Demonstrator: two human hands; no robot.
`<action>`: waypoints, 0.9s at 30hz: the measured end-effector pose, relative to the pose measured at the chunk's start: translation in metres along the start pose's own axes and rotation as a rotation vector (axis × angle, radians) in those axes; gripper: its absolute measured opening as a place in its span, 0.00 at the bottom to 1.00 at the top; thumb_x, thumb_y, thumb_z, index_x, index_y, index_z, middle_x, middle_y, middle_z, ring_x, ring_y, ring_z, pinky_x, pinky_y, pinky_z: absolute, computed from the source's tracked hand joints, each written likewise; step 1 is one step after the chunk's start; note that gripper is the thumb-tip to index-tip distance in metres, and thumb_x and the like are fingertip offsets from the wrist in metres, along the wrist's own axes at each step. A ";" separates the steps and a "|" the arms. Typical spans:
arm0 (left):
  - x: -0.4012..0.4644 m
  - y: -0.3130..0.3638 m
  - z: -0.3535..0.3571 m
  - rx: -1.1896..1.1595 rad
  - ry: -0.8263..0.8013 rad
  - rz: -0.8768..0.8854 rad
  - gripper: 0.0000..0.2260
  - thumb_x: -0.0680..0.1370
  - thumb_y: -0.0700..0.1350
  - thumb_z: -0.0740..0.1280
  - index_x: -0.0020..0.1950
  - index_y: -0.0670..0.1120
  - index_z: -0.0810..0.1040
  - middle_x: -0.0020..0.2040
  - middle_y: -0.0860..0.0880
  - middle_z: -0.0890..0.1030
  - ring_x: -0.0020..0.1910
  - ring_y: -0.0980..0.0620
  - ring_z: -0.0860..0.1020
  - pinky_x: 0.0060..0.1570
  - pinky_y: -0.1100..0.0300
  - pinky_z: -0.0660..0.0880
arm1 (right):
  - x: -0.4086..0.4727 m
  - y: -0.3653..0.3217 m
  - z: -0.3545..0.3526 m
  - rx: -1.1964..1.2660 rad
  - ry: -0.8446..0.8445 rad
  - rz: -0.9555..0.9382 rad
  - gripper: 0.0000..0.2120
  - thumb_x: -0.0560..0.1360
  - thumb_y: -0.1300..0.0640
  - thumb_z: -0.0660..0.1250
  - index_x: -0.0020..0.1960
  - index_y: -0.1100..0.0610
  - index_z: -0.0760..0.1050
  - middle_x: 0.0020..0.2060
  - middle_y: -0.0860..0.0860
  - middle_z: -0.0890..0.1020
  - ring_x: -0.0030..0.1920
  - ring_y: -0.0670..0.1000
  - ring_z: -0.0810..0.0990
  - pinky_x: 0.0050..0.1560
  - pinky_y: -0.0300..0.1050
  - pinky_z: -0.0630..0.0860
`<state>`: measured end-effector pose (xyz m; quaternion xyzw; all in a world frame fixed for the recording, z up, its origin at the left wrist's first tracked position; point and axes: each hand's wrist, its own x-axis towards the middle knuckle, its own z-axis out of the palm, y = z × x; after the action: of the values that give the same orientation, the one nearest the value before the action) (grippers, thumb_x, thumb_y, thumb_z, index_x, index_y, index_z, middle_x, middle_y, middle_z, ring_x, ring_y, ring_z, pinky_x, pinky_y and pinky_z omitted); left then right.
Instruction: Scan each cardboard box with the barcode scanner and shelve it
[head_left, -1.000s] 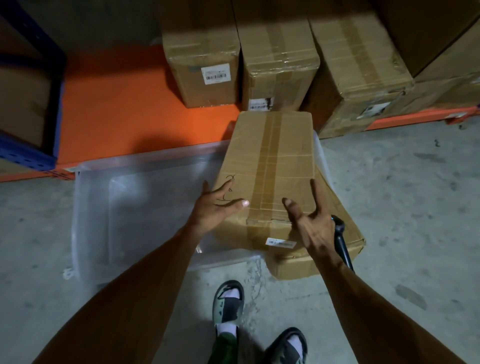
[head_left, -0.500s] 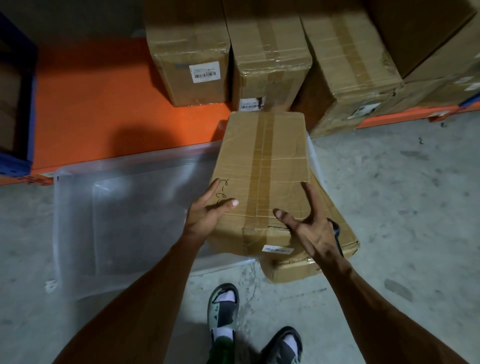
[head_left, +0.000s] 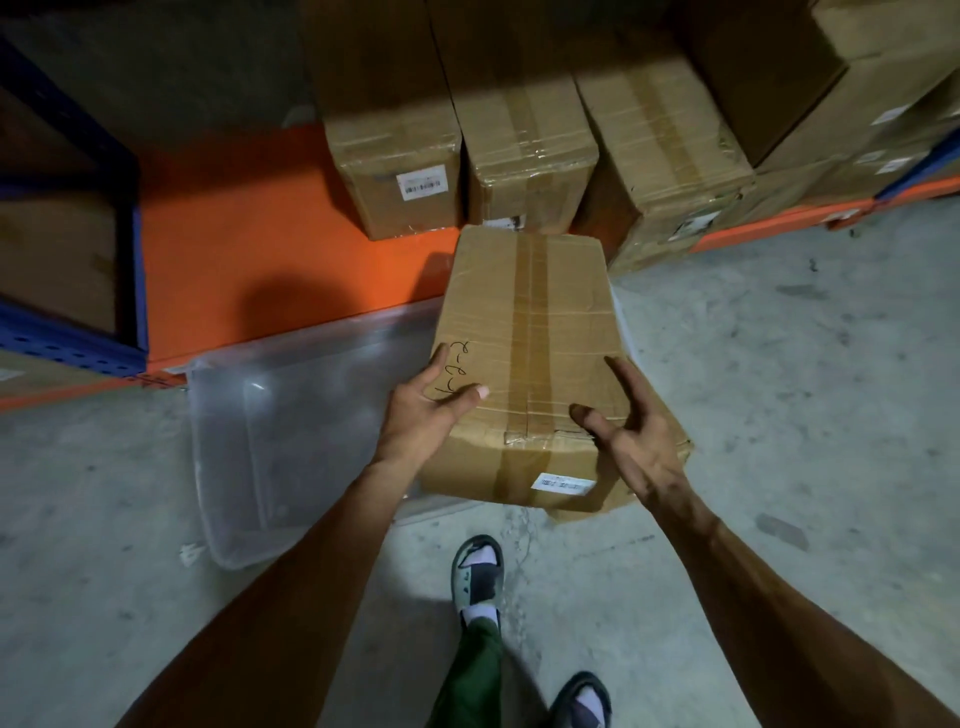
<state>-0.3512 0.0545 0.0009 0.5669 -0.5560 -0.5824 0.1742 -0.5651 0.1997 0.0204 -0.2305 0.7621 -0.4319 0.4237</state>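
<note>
Shelf (head_left: 270, 244) of orange board runs along the floor (head_left: 779, 374), carrying a row of taped boxes (head_left: 400, 171) at its right, with a clear bin (head_left: 270, 447) on the concrete just in front. Above the bin's right end a box (head_left: 524, 358) is held off the floor — tape strip down its top, white label (head_left: 563, 484) on the near face — its far end close to the shelved row. Left hand (head_left: 426, 410) grips the near left corner with thumb on top, and right hand (head_left: 631, 441) clasps the near right edge, fingers spread.
</note>
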 end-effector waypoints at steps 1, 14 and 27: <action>-0.010 0.012 -0.004 0.034 0.010 0.016 0.35 0.70 0.47 0.79 0.74 0.48 0.70 0.59 0.65 0.77 0.51 0.80 0.72 0.49 0.85 0.64 | -0.009 -0.009 -0.004 0.014 0.000 0.000 0.41 0.66 0.44 0.78 0.76 0.36 0.66 0.76 0.42 0.71 0.75 0.50 0.70 0.73 0.57 0.73; -0.200 0.185 -0.029 0.012 0.036 0.306 0.37 0.69 0.50 0.80 0.75 0.49 0.68 0.72 0.54 0.71 0.57 0.80 0.69 0.54 0.84 0.63 | -0.170 -0.140 -0.106 0.113 0.073 -0.285 0.36 0.74 0.54 0.79 0.77 0.39 0.68 0.71 0.38 0.73 0.72 0.48 0.74 0.72 0.50 0.73; -0.386 0.385 -0.062 0.009 0.148 0.735 0.35 0.69 0.51 0.80 0.73 0.50 0.71 0.66 0.53 0.78 0.54 0.72 0.77 0.53 0.78 0.71 | -0.328 -0.300 -0.209 0.148 0.213 -0.700 0.40 0.74 0.51 0.79 0.80 0.40 0.64 0.76 0.44 0.69 0.68 0.51 0.76 0.65 0.59 0.79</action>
<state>-0.3485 0.2249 0.5232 0.3709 -0.7107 -0.4362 0.4088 -0.5710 0.3759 0.4793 -0.3996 0.6437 -0.6261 0.1844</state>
